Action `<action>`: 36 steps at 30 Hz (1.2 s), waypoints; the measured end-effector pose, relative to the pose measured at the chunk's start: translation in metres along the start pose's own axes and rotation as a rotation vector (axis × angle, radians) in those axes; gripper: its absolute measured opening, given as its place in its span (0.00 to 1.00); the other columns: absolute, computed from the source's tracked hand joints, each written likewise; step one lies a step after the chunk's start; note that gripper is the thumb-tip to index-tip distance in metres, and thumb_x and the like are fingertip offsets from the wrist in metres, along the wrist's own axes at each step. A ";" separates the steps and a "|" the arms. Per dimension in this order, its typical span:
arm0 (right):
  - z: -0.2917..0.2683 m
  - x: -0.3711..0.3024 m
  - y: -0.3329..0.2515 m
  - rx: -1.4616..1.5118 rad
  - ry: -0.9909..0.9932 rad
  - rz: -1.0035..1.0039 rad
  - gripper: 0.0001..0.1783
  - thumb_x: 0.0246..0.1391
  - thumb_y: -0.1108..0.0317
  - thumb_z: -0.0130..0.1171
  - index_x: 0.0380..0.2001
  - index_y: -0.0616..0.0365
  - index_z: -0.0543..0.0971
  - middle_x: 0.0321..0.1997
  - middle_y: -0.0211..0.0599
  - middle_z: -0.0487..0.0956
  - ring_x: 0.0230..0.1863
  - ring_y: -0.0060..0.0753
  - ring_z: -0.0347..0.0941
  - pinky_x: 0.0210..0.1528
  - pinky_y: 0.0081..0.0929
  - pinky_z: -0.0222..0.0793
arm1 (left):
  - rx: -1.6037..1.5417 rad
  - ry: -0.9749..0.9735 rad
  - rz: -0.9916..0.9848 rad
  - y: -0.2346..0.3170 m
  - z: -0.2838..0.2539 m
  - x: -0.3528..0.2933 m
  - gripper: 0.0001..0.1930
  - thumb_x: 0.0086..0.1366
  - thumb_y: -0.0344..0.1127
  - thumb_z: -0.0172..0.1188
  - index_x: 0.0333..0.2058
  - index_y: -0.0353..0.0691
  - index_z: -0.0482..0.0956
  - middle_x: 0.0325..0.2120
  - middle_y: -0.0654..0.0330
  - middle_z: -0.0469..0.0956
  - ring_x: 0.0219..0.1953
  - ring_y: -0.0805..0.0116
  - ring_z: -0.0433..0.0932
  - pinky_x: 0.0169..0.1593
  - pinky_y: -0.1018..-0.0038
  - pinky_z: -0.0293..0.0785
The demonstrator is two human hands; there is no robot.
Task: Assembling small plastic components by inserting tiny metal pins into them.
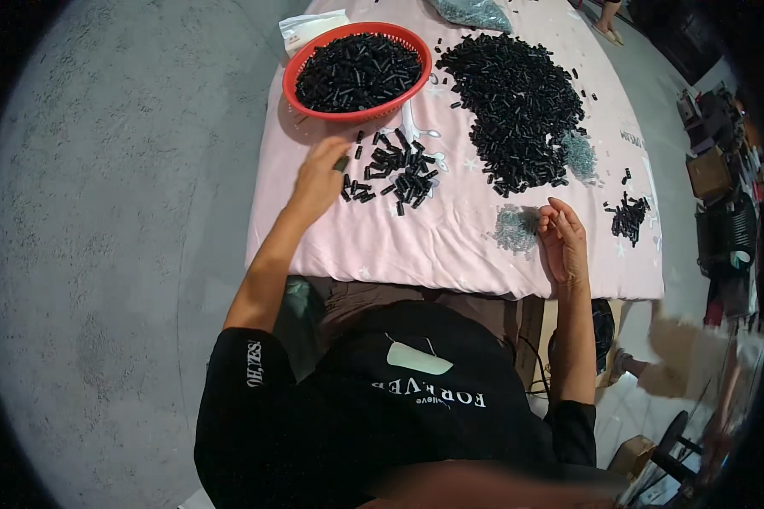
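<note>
My left hand point(318, 176) is at the left of a loose group of short black cylinders point(412, 181), below a red basket. A dark piece point(341, 163) shows between its thumb and fingers, apparently one of these cylinders. My right hand point(564, 244) is turned partly palm up, its fingers curled inward, at the right edge of a small heap of tiny clear pieces point(514, 229). Whatever those fingers hold is too small to make out. Farther off, a large heap of black cylinders point(518, 110) spreads over the pink cloth point(331, 246).
The red basket point(297, 95) is full of black cylinders, with a white packet point(310, 27) behind it. A clear bag point(474, 12) lies at the far edge. More clear pieces point(579, 156) and a small black pile point(628, 219) lie to the right. Another person's foot point(609, 34) shows far right.
</note>
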State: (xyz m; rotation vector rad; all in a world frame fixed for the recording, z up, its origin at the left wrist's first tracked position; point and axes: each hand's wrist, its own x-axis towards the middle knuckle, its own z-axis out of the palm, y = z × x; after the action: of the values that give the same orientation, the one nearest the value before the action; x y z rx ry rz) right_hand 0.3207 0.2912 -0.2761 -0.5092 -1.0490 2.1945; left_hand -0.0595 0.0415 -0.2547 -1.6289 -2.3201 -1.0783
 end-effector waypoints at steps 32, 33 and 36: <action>0.006 0.002 -0.003 -0.008 0.010 0.009 0.18 0.62 0.70 0.56 0.53 0.67 0.73 0.43 0.41 0.80 0.38 0.25 0.74 0.44 0.20 0.72 | 0.216 -0.155 0.162 0.055 0.049 0.043 0.18 0.54 0.37 0.59 0.43 0.37 0.75 0.48 0.49 0.70 0.54 0.48 0.67 0.56 0.53 0.63; 0.006 0.002 -0.003 -0.010 0.009 0.015 0.18 0.62 0.70 0.56 0.53 0.67 0.73 0.43 0.41 0.80 0.38 0.25 0.74 0.44 0.20 0.72 | 0.217 -0.154 0.160 0.055 0.049 0.044 0.18 0.54 0.37 0.59 0.43 0.37 0.75 0.48 0.49 0.70 0.54 0.48 0.67 0.56 0.53 0.63; 0.004 0.001 -0.003 -0.017 -0.001 0.022 0.20 0.62 0.69 0.57 0.54 0.67 0.71 0.43 0.41 0.80 0.39 0.25 0.73 0.46 0.20 0.71 | 0.285 -0.341 0.019 0.054 0.050 0.052 0.29 0.59 0.50 0.61 0.54 0.39 0.71 0.60 0.44 0.63 0.56 0.43 0.66 0.58 0.52 0.63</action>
State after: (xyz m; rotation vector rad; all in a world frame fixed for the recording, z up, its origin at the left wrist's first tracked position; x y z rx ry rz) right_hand 0.3184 0.2912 -0.2717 -0.5298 -1.0676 2.2069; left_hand -0.0199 0.1215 -0.2411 -1.8270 -2.5060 -0.4623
